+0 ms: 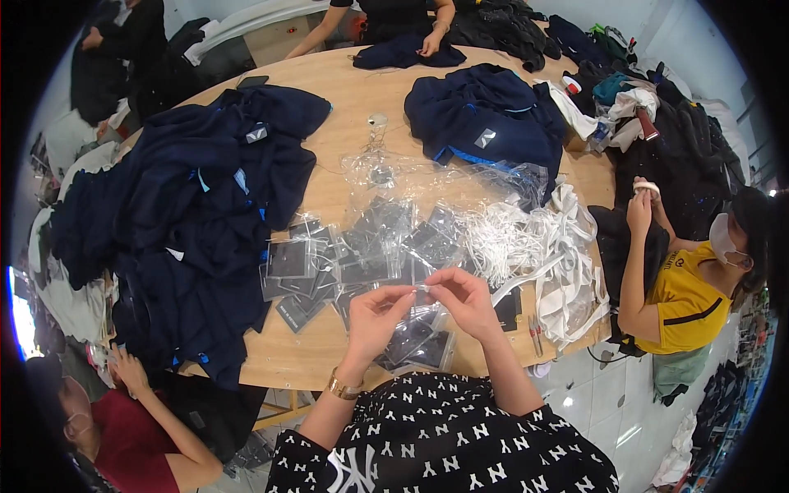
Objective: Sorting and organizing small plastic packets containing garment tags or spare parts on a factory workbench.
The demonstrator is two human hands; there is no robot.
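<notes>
Clear plastic and white cord cover the middle of the pale wood table (345, 107), directly in front of the wearer. Left hand (376, 322) and right hand (467, 306) both raised over the near side of the heap, fingertips almost meeting. Thumb and forefinger of each hand pinch together on a small white piece (422, 287); too small to tell exactly what it is. Its place: between the 2 hands, above the dark tags (292, 259), which lie overlapping in clear sleeves to the left, ahead and below.

Just right of the tags: a tangle of white cords (497, 242), then looped white straps (567, 283) mixed with clear film. Thin snips (535, 335) lie near the table's edge, right of the right forearm. Gold-toned watch (343, 386) on the left wrist.

Navy garments (189, 181) heaped along the left side; another navy bundle (485, 115) beyond the clear film, a pale label on its face. Dark phone-like slab (252, 81) at the far left edge of the tabletop.

Around the table, co-workers: 1 in yellow (690, 296) at right, 1 in dark red (136, 440) at lower left, 1 in black (390, 20) across, fingers on dark cloth (407, 52).
</notes>
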